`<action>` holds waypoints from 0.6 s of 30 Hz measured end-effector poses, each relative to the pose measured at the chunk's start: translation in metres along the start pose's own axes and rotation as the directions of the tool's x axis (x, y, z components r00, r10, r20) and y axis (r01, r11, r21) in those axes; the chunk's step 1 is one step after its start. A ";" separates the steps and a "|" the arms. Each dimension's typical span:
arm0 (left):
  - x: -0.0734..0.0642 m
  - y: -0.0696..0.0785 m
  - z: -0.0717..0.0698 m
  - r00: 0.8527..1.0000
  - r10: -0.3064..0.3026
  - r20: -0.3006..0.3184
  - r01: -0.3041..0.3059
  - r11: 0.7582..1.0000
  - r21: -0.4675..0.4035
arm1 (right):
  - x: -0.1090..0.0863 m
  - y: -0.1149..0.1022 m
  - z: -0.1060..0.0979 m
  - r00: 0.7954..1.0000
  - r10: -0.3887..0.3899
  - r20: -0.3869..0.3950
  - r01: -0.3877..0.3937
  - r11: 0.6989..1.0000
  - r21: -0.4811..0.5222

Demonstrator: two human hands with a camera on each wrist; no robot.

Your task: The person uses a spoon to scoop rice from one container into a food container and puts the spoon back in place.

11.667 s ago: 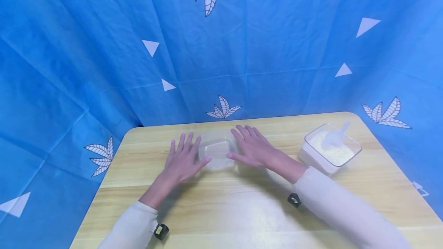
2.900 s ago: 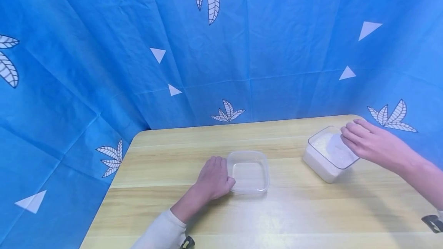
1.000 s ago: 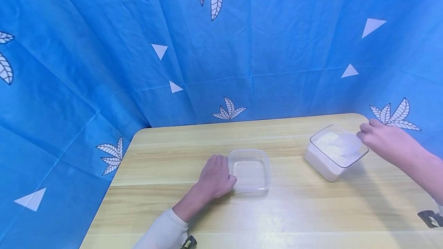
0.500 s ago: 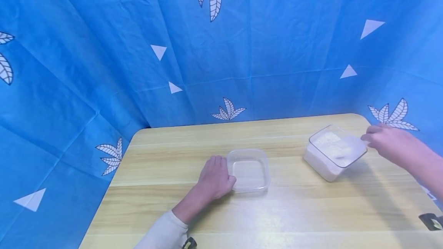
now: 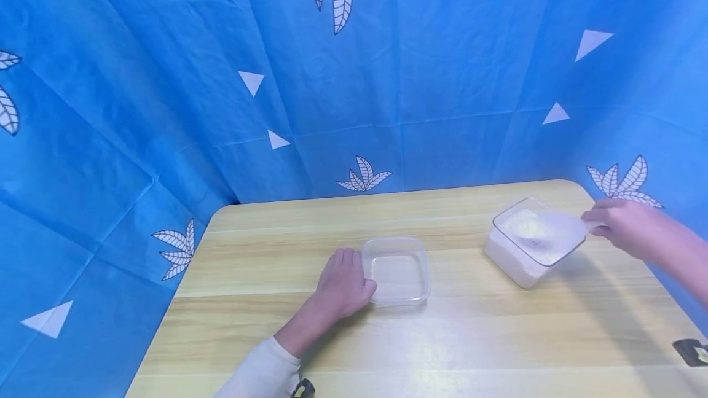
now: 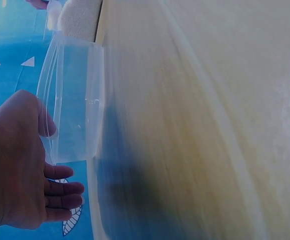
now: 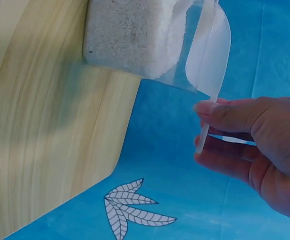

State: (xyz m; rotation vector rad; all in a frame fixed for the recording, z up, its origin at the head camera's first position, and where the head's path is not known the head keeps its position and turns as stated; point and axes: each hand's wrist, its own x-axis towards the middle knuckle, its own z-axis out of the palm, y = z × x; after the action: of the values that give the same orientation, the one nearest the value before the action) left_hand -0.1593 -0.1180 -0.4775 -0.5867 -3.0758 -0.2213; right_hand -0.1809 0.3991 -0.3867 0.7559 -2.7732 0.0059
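Note:
My left hand (image 5: 343, 284) grips the left side of a clear plastic container (image 5: 399, 302), square and open-topped, standing on the table. In the left wrist view its thumb lies against the container wall. My right hand (image 5: 627, 226) pinches the thin handle of a translucent scoop (image 7: 209, 60) between thumb and fingers. The scoop's bowl (image 5: 561, 229) is over the right part of a clear square bin (image 5: 517, 263) full of white rice (image 7: 122, 37). In the head view the pale bowl blends with the rice, so how much it carries is hard to tell.
The wooden table (image 5: 276, 336) has rounded far corners. A blue curtain (image 5: 442, 78) with leaf and triangle prints hangs behind it and along both sides. The rice bin stands near the right edge, to the right of the clear container.
The container came right and nearer, with my left hand now gripping it. My right hand took the scoop lying in the rice, then drew it rightwards and lowered slightly.

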 end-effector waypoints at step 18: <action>-0.001 -0.001 0.003 1.000 -0.005 -0.010 0.005 1.000 -0.010 | 0.001 -0.005 0.000 0.996 0.027 -0.090 -0.021 0.997 0.069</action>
State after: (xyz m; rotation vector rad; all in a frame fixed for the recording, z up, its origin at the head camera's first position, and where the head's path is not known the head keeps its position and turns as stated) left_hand -0.1588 -0.1189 -0.4809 -0.5767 -3.0687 -0.2387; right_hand -0.1793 0.3944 -0.3871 0.7202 -2.7077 0.1368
